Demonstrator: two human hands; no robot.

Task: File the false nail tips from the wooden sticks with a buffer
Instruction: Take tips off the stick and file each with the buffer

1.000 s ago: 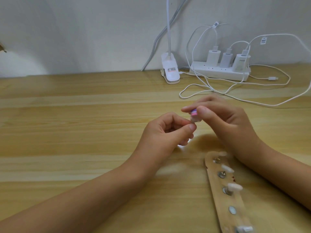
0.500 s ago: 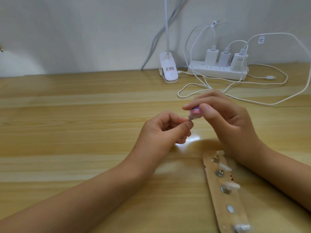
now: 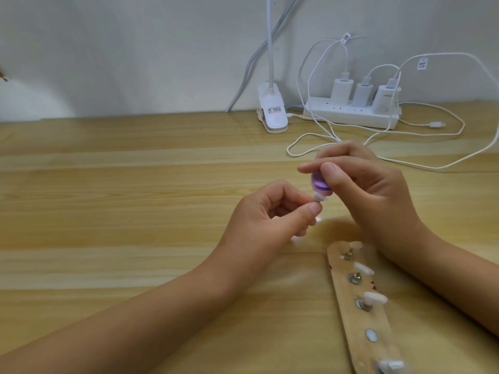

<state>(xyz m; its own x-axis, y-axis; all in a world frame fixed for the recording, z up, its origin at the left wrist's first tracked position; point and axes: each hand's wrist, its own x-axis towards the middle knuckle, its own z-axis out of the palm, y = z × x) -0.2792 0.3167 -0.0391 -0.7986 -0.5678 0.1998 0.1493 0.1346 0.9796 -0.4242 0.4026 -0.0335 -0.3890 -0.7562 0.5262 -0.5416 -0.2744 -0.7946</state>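
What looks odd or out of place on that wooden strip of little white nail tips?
One mount on the flat wooden stick is bare: a round metal disc without a white nail tip, unlike its neighbours. Possibly the left hand pinches its tip.

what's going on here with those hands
A person is filing a false nail tip above a table. The left hand pinches the nail tip, and the right hand grips a small purple buffer held against it. A wooden stick lies by the right wrist, carrying four more tips and one bare mount.
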